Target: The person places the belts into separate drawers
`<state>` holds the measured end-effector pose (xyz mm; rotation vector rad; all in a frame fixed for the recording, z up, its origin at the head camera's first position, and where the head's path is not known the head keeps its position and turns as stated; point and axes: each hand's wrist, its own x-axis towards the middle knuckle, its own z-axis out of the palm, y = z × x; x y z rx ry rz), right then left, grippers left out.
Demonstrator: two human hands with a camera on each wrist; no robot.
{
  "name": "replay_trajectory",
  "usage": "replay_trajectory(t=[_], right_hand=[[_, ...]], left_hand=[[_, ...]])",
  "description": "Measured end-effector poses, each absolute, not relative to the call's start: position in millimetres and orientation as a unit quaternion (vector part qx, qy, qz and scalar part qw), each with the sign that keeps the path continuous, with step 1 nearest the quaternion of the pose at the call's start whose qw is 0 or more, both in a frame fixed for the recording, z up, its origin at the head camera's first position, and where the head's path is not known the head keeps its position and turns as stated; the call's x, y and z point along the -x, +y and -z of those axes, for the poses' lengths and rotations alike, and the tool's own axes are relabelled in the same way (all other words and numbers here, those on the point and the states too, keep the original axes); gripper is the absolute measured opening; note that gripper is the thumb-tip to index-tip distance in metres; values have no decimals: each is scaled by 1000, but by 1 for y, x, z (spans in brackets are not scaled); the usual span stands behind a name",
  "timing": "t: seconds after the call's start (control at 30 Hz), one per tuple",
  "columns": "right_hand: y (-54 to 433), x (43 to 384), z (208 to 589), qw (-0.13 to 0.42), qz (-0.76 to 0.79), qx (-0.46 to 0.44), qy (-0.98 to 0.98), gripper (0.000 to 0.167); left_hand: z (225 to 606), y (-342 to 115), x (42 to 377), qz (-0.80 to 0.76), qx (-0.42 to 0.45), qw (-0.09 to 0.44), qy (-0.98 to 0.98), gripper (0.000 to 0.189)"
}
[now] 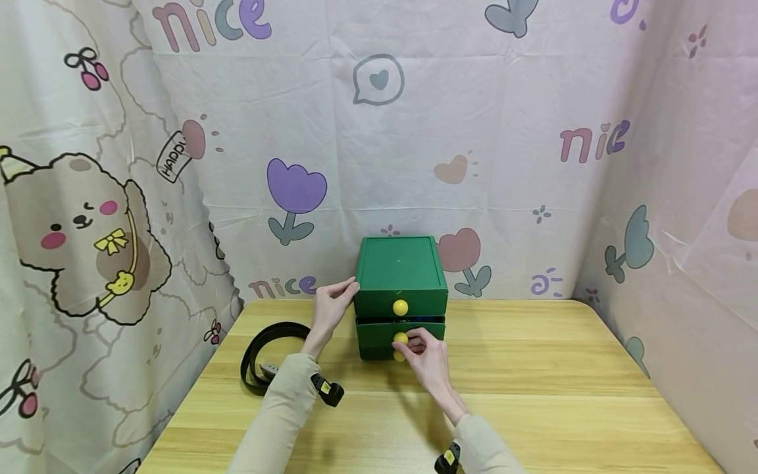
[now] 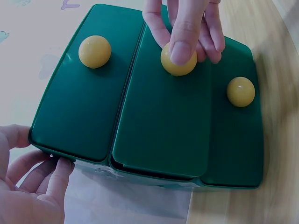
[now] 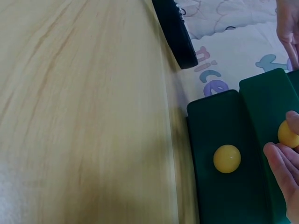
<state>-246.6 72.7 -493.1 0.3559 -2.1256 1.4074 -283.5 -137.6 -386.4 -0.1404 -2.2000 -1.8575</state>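
Note:
A small green drawer cabinet (image 1: pixel 398 263) with round yellow knobs stands at the back of the table. Its middle drawer (image 2: pixel 161 126) juts out a little past the top drawer (image 2: pixel 88 102) and the bottom drawer (image 3: pixel 229 196). My right hand (image 1: pixel 428 359) pinches the middle drawer's yellow knob (image 2: pixel 175 70) between thumb and fingers. At the upper left front corner of the cabinet, my left hand (image 1: pixel 331 309) holds on, its fingers bent against the edge and side. Below the right hand shows the bottom drawer's knob (image 3: pixel 227 158).
A coiled black belt (image 1: pixel 251 352) with a silver buckle (image 1: pixel 269 370) lies on the wooden table (image 1: pixel 562 395), left of the cabinet. Printed cloth (image 1: pixel 385 145) hangs behind the table and along both sides.

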Motion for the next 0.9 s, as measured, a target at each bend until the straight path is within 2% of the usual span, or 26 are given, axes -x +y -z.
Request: replay_trajectory(t=[0.9], right_hand=[[70,252,491,273,-519,-114,-802,23]], left_hand=[[387,-137,284,627,46,144,-764,33]])
